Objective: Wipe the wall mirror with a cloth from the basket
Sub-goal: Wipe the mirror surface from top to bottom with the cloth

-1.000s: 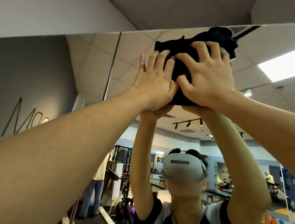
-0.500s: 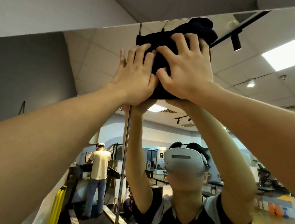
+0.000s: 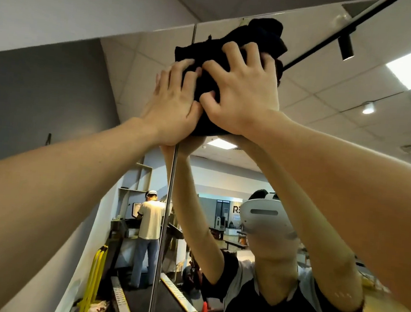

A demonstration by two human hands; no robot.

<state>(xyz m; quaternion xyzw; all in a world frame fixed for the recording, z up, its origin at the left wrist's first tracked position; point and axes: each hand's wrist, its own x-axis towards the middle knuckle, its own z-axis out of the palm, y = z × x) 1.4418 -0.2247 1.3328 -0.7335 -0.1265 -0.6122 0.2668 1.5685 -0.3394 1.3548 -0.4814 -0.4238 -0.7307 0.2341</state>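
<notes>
A black cloth [image 3: 257, 39] is pressed flat against the wall mirror [image 3: 336, 152] near its top edge, right beside a vertical seam [image 3: 173, 168] between two mirror panels. My right hand [image 3: 242, 92] lies spread over the cloth, fingers dug into its folds. My left hand [image 3: 172, 108] presses the cloth's lower left part, fingers pointing up. Both arms reach high overhead. The mirror reflects my raised arms and a person wearing a white headset. The basket is out of view.
A white wall and ceiling [image 3: 88, 8] sit above the mirror's top edge. Reflected in the glass are a grey wall [image 3: 43, 97], a person in a light shirt [image 3: 148, 225] at a desk, yellow poles [image 3: 95, 270] and ceiling lights.
Both hands and the cloth have slid left across the mirror, from the right panel to the vertical seam. The grip on the cloth is unchanged.
</notes>
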